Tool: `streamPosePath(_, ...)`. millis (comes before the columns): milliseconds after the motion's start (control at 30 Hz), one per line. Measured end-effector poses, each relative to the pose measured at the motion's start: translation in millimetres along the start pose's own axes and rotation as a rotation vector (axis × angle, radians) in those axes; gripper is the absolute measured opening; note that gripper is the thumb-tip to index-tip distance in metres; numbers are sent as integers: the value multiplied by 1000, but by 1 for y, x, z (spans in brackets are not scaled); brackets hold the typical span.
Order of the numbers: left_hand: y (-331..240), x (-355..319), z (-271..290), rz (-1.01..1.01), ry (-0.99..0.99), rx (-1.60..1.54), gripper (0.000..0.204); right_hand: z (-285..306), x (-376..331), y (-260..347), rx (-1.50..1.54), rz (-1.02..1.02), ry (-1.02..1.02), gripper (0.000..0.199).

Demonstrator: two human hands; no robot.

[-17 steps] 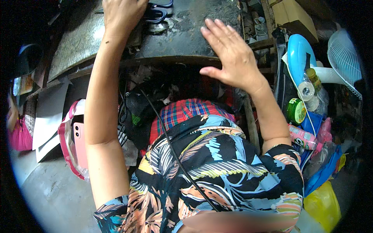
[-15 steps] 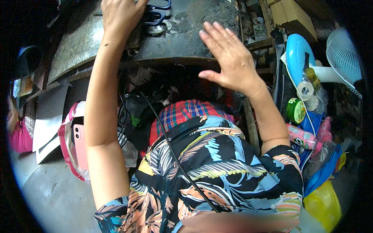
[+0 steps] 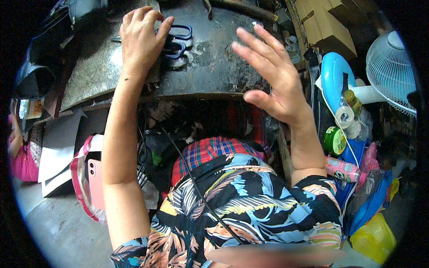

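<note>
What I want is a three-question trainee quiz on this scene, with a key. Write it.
1. True or false: the right hand grips the scissors.
2. What colour are the scissors' handles? A red, B blue, C yellow.
3. Fill in: the pink phone lies on the person's ____ side.
Key: 1 false, it hovers open with fingers spread, and the left hand rests on the scissors; 2 B; 3 left.

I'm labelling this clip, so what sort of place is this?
Probably a cramped home workshop or small repair stall: a worn, stained worktop with blue-handled scissors by the left hand, stacked cardboard, and a white fan among clutter.
</note>
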State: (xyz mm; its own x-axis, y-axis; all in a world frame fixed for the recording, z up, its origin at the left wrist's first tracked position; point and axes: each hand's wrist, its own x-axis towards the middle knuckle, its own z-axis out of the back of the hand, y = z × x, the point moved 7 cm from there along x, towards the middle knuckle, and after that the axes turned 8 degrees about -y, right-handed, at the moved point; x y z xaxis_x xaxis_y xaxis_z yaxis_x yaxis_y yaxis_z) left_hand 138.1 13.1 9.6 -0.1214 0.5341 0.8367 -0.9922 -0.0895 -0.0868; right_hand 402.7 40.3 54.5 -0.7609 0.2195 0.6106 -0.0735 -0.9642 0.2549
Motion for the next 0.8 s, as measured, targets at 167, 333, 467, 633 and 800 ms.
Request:
streamPosePath(167,-3,-1,1,40,17,-3,30,-70,-5,-23,-224,-105,290,71)
streamPosePath(333,-8,2,5,70,17,-43,29,-69,-11,-21,-154,-91,264,68)
streamPosePath(467,-8,1,4,112,59,-35,27,-54,6,-14,-131,-25,302,72)
streamPosePath(633,-10,1,5,115,57,-81,30,-51,23,-28,-165,-54,178,72)
streamPosePath(800,-11,1,5,123,80,-72,29,-77,22,-52,-91,-23,407,62)
